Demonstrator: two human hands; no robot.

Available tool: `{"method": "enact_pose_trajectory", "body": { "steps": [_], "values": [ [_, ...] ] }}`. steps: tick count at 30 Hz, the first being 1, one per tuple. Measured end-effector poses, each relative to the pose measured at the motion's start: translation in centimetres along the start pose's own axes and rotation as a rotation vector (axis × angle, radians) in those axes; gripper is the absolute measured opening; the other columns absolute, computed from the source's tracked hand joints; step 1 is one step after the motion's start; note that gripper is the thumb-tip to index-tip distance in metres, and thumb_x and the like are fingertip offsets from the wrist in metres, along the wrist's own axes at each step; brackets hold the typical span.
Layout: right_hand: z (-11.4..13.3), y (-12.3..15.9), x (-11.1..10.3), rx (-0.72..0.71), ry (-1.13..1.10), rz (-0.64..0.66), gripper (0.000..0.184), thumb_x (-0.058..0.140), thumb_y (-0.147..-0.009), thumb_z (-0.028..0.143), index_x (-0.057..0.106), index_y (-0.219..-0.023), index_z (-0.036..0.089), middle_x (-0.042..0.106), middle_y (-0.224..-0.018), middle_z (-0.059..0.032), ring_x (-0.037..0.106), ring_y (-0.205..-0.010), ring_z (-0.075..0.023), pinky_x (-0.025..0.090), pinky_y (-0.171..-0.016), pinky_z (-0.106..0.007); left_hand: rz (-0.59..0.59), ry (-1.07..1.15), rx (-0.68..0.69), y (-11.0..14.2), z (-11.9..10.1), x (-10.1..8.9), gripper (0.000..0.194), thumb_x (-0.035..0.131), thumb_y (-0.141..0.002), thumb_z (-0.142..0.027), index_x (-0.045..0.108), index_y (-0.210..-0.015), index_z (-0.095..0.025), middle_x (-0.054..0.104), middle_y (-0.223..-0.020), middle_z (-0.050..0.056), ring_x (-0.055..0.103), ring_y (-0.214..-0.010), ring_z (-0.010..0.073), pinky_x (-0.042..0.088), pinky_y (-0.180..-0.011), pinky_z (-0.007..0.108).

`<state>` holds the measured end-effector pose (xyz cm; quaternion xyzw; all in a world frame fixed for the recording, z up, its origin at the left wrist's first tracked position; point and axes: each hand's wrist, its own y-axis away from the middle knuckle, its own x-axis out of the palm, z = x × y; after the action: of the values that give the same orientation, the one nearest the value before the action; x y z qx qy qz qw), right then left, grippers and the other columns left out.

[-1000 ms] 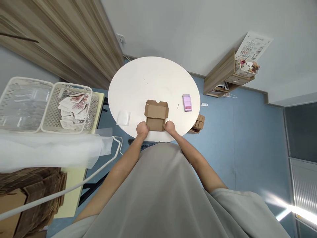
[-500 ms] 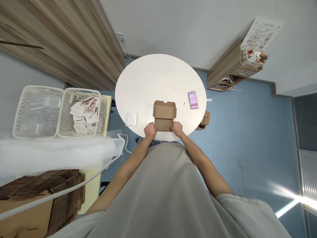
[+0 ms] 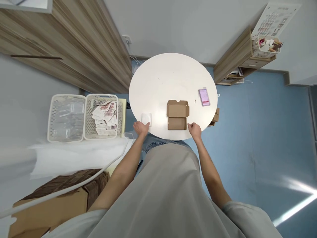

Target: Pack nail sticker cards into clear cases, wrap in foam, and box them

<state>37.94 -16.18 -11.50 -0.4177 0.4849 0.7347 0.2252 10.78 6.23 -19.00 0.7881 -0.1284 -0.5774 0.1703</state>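
Observation:
A small brown cardboard box (image 3: 177, 124) lies on the white table near its front edge, its flapped lid folded back away from me. To its left is a flat whitish packet (image 3: 146, 118). My left hand (image 3: 141, 128) is at the packet's near left corner, fingers apart, the thumb at the packet's lower edge; whether it touches is unclear. Just right of the box, my right hand (image 3: 195, 129) is loosely closed, a small gap between it and the cardboard. Nothing shows in its fingers.
A blurred purple item (image 3: 204, 97) lies at the right of the round table (image 3: 170, 72). At my left, white baskets hold clear plastic packs (image 3: 66, 115) and printed packets (image 3: 106, 115). Nearby are white sheeting (image 3: 84, 153), a pale tube (image 3: 71, 189) and stacked cardboard (image 3: 61, 201).
Both hands have let go of the box. My left hand has moved left to the packet, and my right hand has drawn slightly away to the right. The whole view has shifted.

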Motion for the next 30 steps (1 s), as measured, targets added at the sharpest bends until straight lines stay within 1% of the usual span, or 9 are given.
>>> {"method": "enact_pose_trajectory", "body": {
  "steps": [2, 6, 12, 17, 22, 24, 26, 28, 30],
  "values": [
    [0.0, 0.8, 0.1, 0.001, -0.025, -0.01, 0.035, 0.054, -0.112, 0.044, 0.08, -0.106, 0.021, 0.083, -0.108, -0.0136, 0.078, -0.105, -0.0293, 0.051, -0.08, -0.033, 0.044, -0.027, 0.005, 0.0, 0.1, 0.0, 0.064, 0.078, -0.088, -0.052, 0.059, -0.131, -0.008, 0.066, -0.139, 0.031, 0.056, -0.139, 0.0462, 0.043, -0.12, 0.059],
    [-0.3, 1.8, 0.0, -0.012, -0.062, -0.022, 0.034, 0.055, -0.112, 0.044, 0.079, -0.103, 0.022, 0.083, -0.103, -0.0117, 0.078, -0.101, -0.0276, 0.051, -0.079, -0.031, -0.003, 0.04, 0.008, 0.7, -0.9, 0.4, 0.063, 0.08, -0.089, -0.041, 0.054, -0.138, -0.012, 0.064, -0.144, 0.029, 0.059, -0.14, 0.0446, 0.049, -0.116, 0.056],
    [-1.2, 1.6, -1.1, -0.102, -0.139, -0.012, 0.028, 0.059, -0.11, 0.042, 0.078, -0.104, 0.022, 0.083, -0.107, -0.0097, 0.077, -0.102, -0.0257, 0.052, -0.083, -0.031, 0.062, 0.193, 0.012, 2.3, -2.7, 0.6, 0.043, 0.065, -0.099, -0.025, 0.05, -0.139, -0.019, 0.073, -0.127, 0.018, 0.072, -0.121, 0.0354, 0.057, -0.105, 0.048],
    [-1.2, 0.4, -2.4, -0.342, -0.33, -0.002, 0.026, 0.065, -0.106, 0.037, 0.076, -0.124, 0.021, 0.082, -0.118, -0.0092, 0.075, -0.112, -0.0233, 0.056, -0.098, -0.033, 0.128, 0.366, 0.26, 5.6, -5.0, 0.4, 0.038, 0.061, -0.098, -0.029, 0.053, -0.135, -0.023, 0.073, -0.131, 0.009, 0.074, -0.114, 0.0248, 0.059, -0.1, 0.036],
    [-0.2, -1.5, -2.6, -0.52, -0.546, 0.102, 0.063, 0.078, -0.096, 0.04, 0.06, -0.154, 0.023, 0.07, -0.15, -0.014, 0.068, -0.132, -0.0254, 0.058, -0.103, -0.036, 0.408, 0.541, 0.506, 8.8, -8.6, 0.9, 0.044, 0.059, -0.095, -0.03, 0.059, -0.137, -0.019, 0.074, -0.133, 0.01, 0.071, -0.12, 0.025, 0.058, -0.102, 0.036],
    [0.0, -2.3, -2.2, -0.517, -0.572, 0.179, 0.057, 0.079, -0.094, 0.037, 0.065, -0.146, 0.02, 0.075, -0.141, -0.0138, 0.072, -0.125, -0.0243, 0.058, -0.1, -0.034, 0.478, 0.567, 0.548, 9.3, -9.5, 1.4, 0.046, 0.059, -0.094, -0.03, 0.061, -0.138, -0.018, 0.074, -0.135, 0.011, 0.07, -0.122, 0.0254, 0.058, -0.102, 0.036],
    [0.0, -3.0, -1.7, -0.48, -0.544, 0.242, 0.034, 0.076, -0.095, 0.035, 0.075, -0.125, 0.017, 0.082, -0.12, -0.0102, 0.076, -0.108, -0.0222, 0.058, -0.093, -0.031, 0.514, 0.569, 0.564, 9.4, -10.2, 2.0, 0.047, 0.059, -0.094, -0.029, 0.062, -0.139, -0.017, 0.075, -0.134, 0.011, 0.071, -0.12, 0.0253, 0.058, -0.101, 0.036],
    [0.0, -3.5, -1.1, -0.435, -0.474, 0.259, 0.018, 0.072, -0.097, 0.033, 0.078, -0.104, 0.017, 0.083, -0.102, -0.006, 0.076, -0.094, -0.0205, 0.057, -0.086, -0.028, 0.52, 0.547, 0.549, 9.3, -10.6, 2.7, 0.048, 0.058, -0.094, -0.027, 0.064, -0.14, -0.017, 0.076, -0.132, 0.011, 0.071, -0.12, 0.0257, 0.058, -0.101, 0.037],
    [0.2, -4.0, -0.6, -0.399, -0.381, 0.237, 0.015, 0.071, -0.098, 0.031, 0.078, -0.096, 0.019, 0.083, -0.098, -0.0039, 0.076, -0.091, -0.0198, 0.054, -0.082, -0.026, 0.481, 0.511, 0.495, 9.1, -10.9, 3.4, 0.05, 0.061, -0.093, -0.025, 0.063, -0.143, -0.017, 0.077, -0.131, 0.01, 0.072, -0.119, 0.0257, 0.058, -0.103, 0.038]
  ]
}}
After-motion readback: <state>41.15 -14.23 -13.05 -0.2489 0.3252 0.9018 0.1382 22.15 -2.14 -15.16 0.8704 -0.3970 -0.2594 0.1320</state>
